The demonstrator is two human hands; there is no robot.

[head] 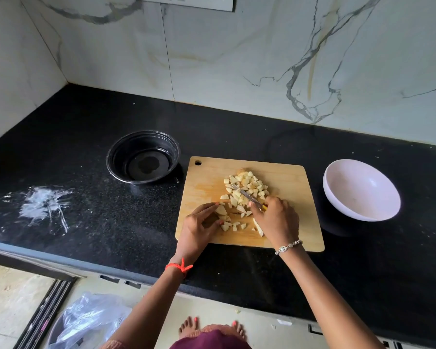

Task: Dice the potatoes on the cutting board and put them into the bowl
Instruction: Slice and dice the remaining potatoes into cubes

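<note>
On the table (86, 137), the board (292, 180) carries diced potatoes (247, 183), the white bowl (361, 190) empty at right; left hand (199, 226) pinches a piece, right hand (275, 217) grips the knife (244, 195)—best tuck fingertips, cut evenly.

Black bowl (143, 157) on dark counter (86, 137) — white smear (44, 205) nearby, plastic bag (91, 318) below.

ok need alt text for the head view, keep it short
A person's right hand holds a knife over diced potatoes on a wooden cutting board, while the left hand steadies pieces. An empty white bowl sits right of the board, a black bowl left, on a black counter.
</note>
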